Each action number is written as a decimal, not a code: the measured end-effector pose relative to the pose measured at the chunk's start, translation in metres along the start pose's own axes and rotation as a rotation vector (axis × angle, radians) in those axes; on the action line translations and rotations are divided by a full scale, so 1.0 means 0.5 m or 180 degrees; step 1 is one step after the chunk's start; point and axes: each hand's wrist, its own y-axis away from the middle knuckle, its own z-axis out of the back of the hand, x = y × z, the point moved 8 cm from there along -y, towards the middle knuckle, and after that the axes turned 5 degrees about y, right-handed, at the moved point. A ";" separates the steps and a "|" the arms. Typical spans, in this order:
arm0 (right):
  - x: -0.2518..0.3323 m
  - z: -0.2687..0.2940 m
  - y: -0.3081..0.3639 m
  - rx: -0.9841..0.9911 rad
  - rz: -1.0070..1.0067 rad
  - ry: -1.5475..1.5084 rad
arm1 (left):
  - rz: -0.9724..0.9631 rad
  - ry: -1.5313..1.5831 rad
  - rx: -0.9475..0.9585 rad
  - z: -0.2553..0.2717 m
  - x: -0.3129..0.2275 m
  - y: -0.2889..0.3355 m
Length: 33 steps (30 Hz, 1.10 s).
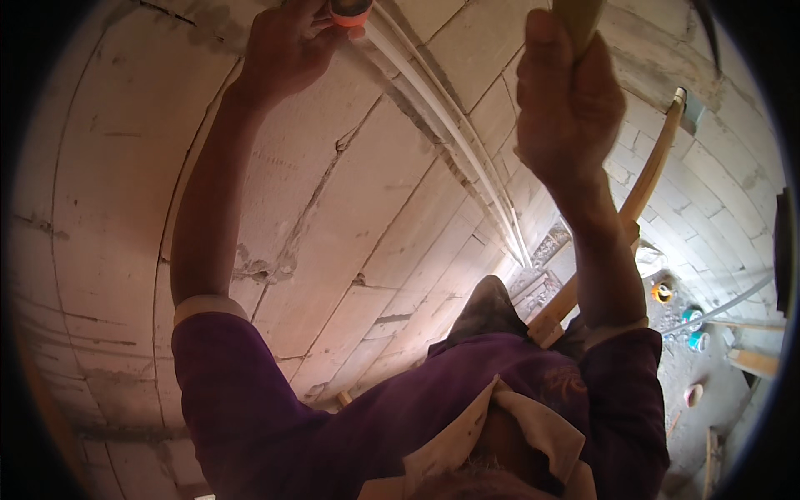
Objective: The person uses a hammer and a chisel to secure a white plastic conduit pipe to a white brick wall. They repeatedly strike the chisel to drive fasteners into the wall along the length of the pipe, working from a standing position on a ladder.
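Observation:
Raised at the top, my left hand is closed on a round, dark-ended piece with an orange-red rim, cut off by the upper edge. It is near the upper end of the white conduits, which run down a groove in the block wall. My right hand is also lifted, to the right of the conduits, its fingers wrapped round a yellowish-brown piece. That piece is slightly blurred and partly out of view, so its kind is not clear.
A long wooden pole slants behind my right forearm. On the rubble-strewn floor at the right are teal cans, a yellow-orange container and a short board. A grey pipe slopes above them.

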 end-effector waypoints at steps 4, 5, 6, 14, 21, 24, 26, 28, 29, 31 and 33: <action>-0.046 -0.052 -0.008 0.1219 -0.0457 0.0764 | -0.0057 -0.0564 0.0014 -0.003 -0.039 -0.003; -0.021 -0.032 -0.019 0.0747 -0.0296 0.0363 | -0.0077 -0.0698 0.0016 0.000 -0.041 0.000; 0.004 -0.012 -0.023 0.0276 -0.0135 -0.0038 | 0.0020 -0.0619 -0.0005 0.001 -0.036 -0.008; -0.030 0.004 -0.040 0.0148 -0.0222 -0.0010 | 0.0297 -0.0586 0.0191 -0.015 -0.022 -0.071; -0.076 -0.005 -0.049 0.0267 -0.0453 0.0064 | 0.0617 -0.0960 0.0540 -0.043 -0.030 -0.103; -0.111 -0.021 -0.013 0.0070 -0.0719 -0.0314 | 0.1106 -0.0807 0.0567 -0.053 -0.028 -0.115; -0.133 -0.052 -0.035 0.0597 -0.0725 0.0606 | 0.1161 -0.1027 0.0728 -0.061 -0.031 -0.141; -0.149 -0.005 -0.031 0.0579 -0.1297 0.0258 | 0.1068 -0.1350 0.1109 -0.078 -0.017 -0.174; -0.145 0.016 -0.028 0.0402 -0.1415 0.0022 | 0.1040 -0.1477 0.1290 -0.086 -0.009 -0.182; -0.151 0.060 -0.011 0.0284 -0.1830 -0.0410 | 0.1750 -0.0750 0.1512 -0.093 -0.007 -0.179; -0.138 0.095 0.001 0.0331 -0.1883 -0.0100 | 0.1499 0.0068 0.1119 -0.047 0.007 -0.175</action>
